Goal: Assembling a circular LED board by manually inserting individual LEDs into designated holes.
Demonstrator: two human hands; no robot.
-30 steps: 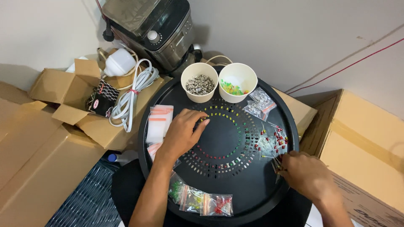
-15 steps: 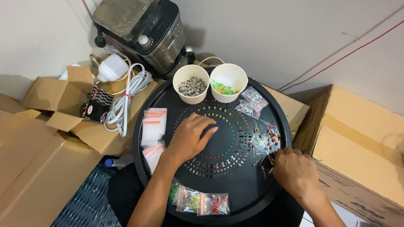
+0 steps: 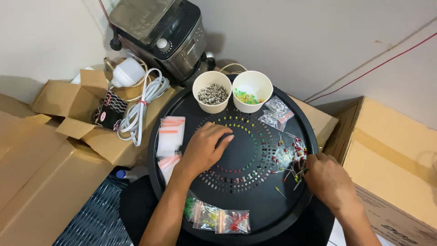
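Note:
A round black perforated tray (image 3: pixel 218 223) lies in front of me, with small coloured LEDs set in rings of its holes. My left hand (image 3: pixel 205 146) rests flat on the tray left of centre, fingers together and pointing right, holding nothing. My right hand (image 3: pixel 328 180) is at the tray's right edge, its fingertips closed at a loose pile of red and yellow LEDs (image 3: pixel 290 156); whether it pinches one I cannot tell. Two white paper cups stand at the tray's far rim: one with metal parts (image 3: pixel 212 92), one with green and yellow LEDs (image 3: pixel 251 92).
Small zip bags lie on the tray: empty ones at left (image 3: pixel 170 135), filled ones at the front (image 3: pixel 217 217), clear ones at upper right (image 3: pixel 276 113). A coffee machine (image 3: pixel 160 33) stands behind. Cardboard boxes (image 3: pixel 86 120) with white cables (image 3: pixel 142 109) sit left, another box (image 3: pixel 391 159) right.
The view shifted slightly. My left hand slid a little down and left on the tray. My right hand stayed at the LED pile on the right edge.

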